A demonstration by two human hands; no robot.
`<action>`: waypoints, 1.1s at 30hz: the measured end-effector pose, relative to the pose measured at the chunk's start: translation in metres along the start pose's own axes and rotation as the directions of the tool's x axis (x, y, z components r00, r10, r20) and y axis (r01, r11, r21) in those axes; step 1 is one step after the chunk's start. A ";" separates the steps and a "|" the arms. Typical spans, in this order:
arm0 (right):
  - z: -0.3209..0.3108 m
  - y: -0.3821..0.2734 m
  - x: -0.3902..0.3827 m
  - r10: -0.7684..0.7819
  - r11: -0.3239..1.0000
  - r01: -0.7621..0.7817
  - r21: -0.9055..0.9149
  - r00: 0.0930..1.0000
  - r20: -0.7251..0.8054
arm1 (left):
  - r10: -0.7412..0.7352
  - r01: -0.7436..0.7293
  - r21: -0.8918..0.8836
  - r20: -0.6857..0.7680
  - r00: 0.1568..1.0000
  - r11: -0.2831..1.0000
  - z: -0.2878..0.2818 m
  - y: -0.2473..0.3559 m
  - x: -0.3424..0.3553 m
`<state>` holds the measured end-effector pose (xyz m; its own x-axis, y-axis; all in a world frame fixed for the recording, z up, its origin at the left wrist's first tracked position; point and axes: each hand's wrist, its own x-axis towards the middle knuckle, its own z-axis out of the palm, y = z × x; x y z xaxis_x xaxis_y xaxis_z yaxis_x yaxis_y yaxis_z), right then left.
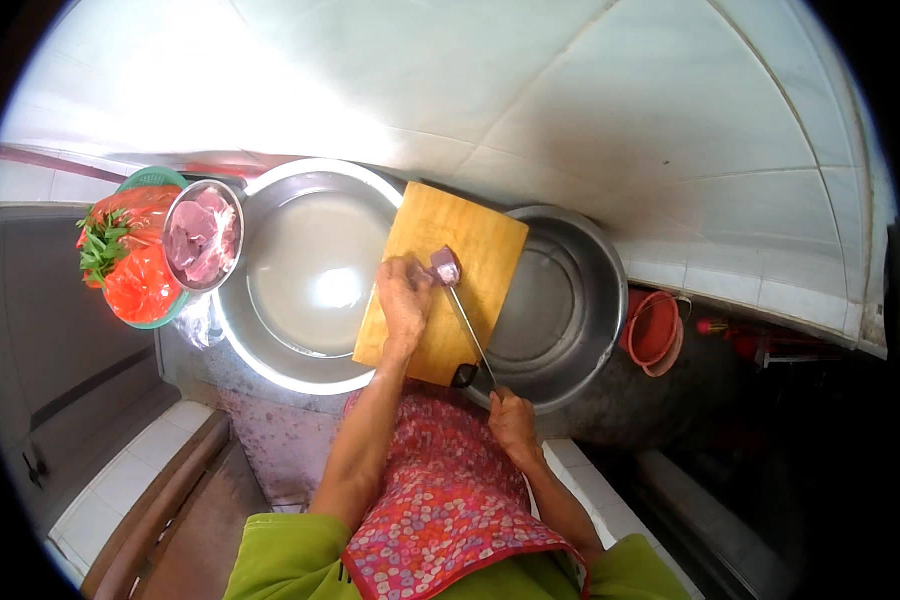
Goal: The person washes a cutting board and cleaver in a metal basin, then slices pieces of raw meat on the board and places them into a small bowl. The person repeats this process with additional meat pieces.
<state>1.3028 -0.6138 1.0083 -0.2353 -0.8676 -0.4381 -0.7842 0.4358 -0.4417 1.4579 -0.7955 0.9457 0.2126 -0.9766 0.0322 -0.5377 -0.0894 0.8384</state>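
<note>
On the wooden cutting board point(470, 240), which rests across two metal basins, lies a dark pinkish piece of meat point(445, 265). My left hand point(404, 305) has its fingers curled on a paler slice of meat point(420, 273) just left of that piece, partly hiding it. My right hand point(513, 425) grips a knife at the board's lower right; its thin blade point(470, 325) reaches up to the meat.
A steel bowl of meat point(202, 235) sits over a green basket point(153, 175) with red plastic bags point(135, 280) and leafy greens point(100, 245). Water fills the left basin point(270, 370); the right basin point(590, 280) is darker. Red buckets point(653, 330) stand right. A tiled wall rises behind.
</note>
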 end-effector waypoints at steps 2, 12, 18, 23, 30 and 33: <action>-0.009 -0.011 0.009 0.038 0.997 -0.036 -0.064 0.999 0.023 | 0.033 -0.034 0.065 0.023 0.999 0.997 0.004 0.004 -0.005; -0.006 -0.009 0.041 -0.153 0.985 0.139 -0.105 0.979 -0.135 | 0.265 -0.259 -0.086 0.071 0.962 0.962 0.038 -0.019 0.037; -0.009 -0.037 0.028 -0.115 0.993 0.112 -0.033 0.988 -0.107 | 0.166 -0.170 0.003 -0.231 0.959 0.985 -0.049 -0.051 0.046; 0.013 -0.038 0.037 -0.182 0.983 0.181 -0.022 0.977 -0.112 | 0.059 0.263 0.328 -0.719 0.693 0.907 -0.186 -0.137 0.107; 0.004 -0.053 0.046 -0.069 0.995 0.060 -0.080 0.991 -0.116 | -0.185 0.405 0.420 -0.473 0.861 0.812 -0.270 -0.176 0.157; 0.006 -0.043 0.055 -0.120 0.993 0.116 -0.035 0.970 -0.210 | -0.173 0.347 0.433 -0.393 0.903 0.832 -0.277 -0.192 0.168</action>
<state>1.3270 -0.6784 0.9981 -0.2545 -0.9446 -0.2074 -0.8259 0.3239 -0.4615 1.8231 -0.8886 0.9414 0.6055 -0.7897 0.0983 -0.7267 -0.4983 0.4729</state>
